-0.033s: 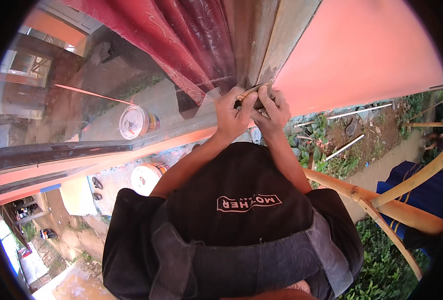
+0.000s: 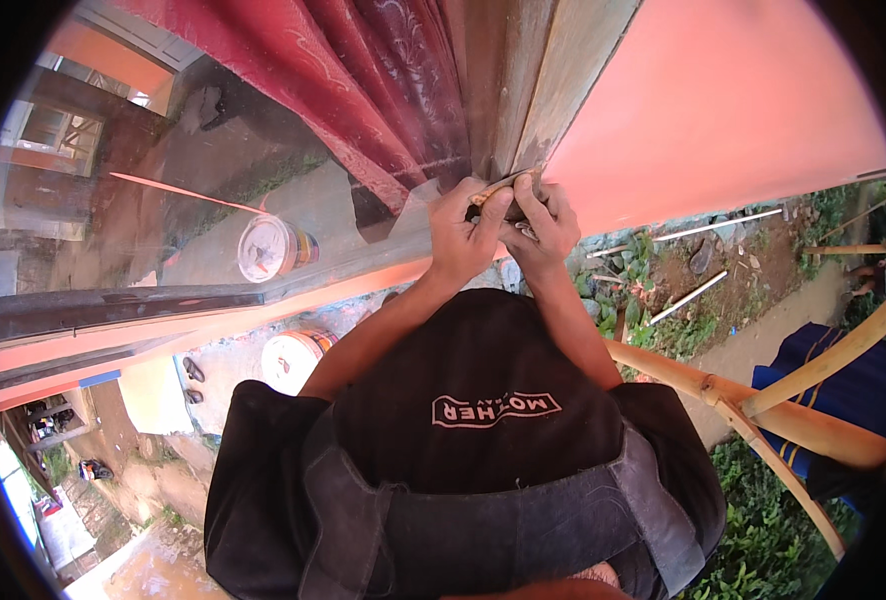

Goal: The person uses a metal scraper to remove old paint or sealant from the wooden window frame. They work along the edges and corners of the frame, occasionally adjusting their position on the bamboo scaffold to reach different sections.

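Observation:
Both of my hands meet at the lower corner of a wooden window frame (image 2: 555,95). Between them is a thin, folded, tan and dark piece (image 2: 498,187), perhaps sandpaper; its kind is not clear. My left hand (image 2: 461,238) pinches its left side, thumb pointing up. On its right side the thumb and fingers of my right hand (image 2: 545,228) close in, with dust on the fingertips. My fingers partly hide the piece and the frame's corner. Left of the frame, a glass pane (image 2: 263,120) shows a red curtain (image 2: 363,90) behind it.
A pink wall (image 2: 723,100) rises right of the frame. Below the sill stands a paint bucket (image 2: 291,362), mirrored in the glass. Bamboo poles (image 2: 663,372) cross at the right, with dark blue cloth (image 2: 803,375) behind them. Sandals (image 2: 194,369) lie at the left.

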Tool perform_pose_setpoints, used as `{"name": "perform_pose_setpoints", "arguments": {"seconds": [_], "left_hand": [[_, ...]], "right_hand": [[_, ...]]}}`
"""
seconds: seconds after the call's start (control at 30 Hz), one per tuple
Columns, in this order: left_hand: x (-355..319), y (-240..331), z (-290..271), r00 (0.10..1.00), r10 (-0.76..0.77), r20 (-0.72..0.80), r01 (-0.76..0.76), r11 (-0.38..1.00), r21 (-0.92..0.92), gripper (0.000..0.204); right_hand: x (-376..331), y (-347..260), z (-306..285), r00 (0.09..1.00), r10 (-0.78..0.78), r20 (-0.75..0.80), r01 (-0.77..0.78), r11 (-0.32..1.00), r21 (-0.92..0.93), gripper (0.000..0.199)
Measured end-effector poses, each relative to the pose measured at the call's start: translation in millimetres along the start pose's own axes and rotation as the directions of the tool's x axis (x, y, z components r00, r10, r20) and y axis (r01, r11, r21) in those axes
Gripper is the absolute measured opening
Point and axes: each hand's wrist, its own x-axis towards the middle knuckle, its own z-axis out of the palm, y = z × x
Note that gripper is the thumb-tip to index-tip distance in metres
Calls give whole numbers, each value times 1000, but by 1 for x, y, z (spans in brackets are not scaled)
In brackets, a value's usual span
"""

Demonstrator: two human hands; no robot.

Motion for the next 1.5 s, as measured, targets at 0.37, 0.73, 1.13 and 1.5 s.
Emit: {"name": "perform_pose_setpoints", "arguments": {"seconds": [0.37,0.73,1.13,1.5], "left_hand": [[-7,-2,-1,998,-62,9,62,997,45,21],[5,-2,5,998,-52,-25,52,999,12,22],[10,5,3,999,-24,-38,25,1000,6,25],[6,-2,0,999,-29,-40,31,998,54,23]], "right_hand": [[1,6,1,1000,14,26,-14,1000,2,59],[7,9,2,1000,-11,9,11,1000,6,65],[13,5,1,1000,-17,3,17,1000,23,64],[17,7,2,1000,-4,31,4,1000,9,64]]}}
